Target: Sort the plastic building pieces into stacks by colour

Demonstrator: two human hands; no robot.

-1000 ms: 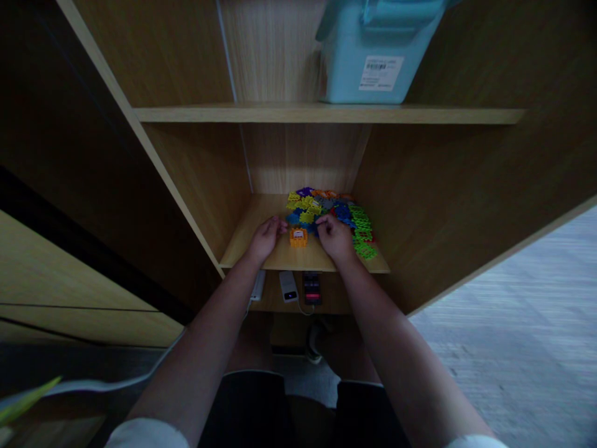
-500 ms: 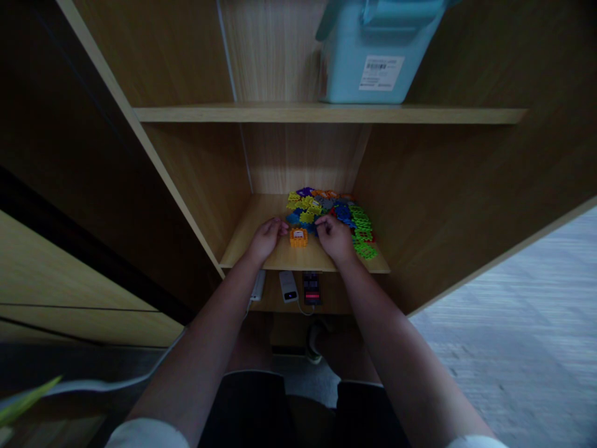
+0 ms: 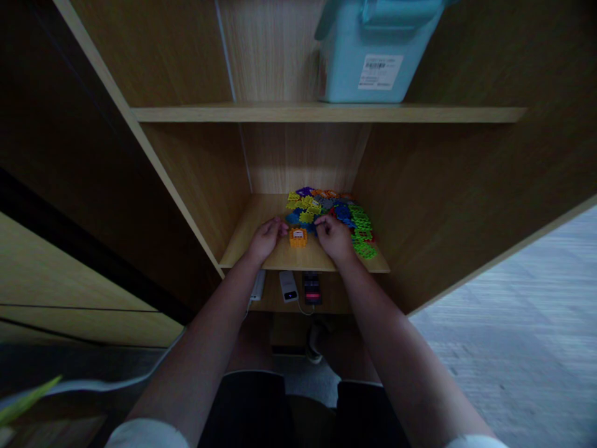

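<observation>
An orange block (image 3: 298, 237), built of interlocking plastic pieces with a pale label on top, sits on the wooden shelf (image 3: 242, 249) between my hands. Just left of it rests my left hand (image 3: 269, 234), fingers loosely bent and nothing in them. To the block's right is my right hand (image 3: 334, 237), its fingers curled with a gap to the thumb and no object visible in it. Behind and beside the hands spreads a pile of flat toothed building pieces: yellow ones (image 3: 305, 208), blue ones (image 3: 344, 213) and green ones (image 3: 361, 225). My right hand partly hides the pile.
A teal lidded bin (image 3: 345, 68) stands on the upper shelf board (image 3: 270, 114). Below my hands lie a white power bank (image 3: 288, 285) and a phone (image 3: 311, 288) with a cable. Wooden cabinet walls (image 3: 448, 186) close in both sides.
</observation>
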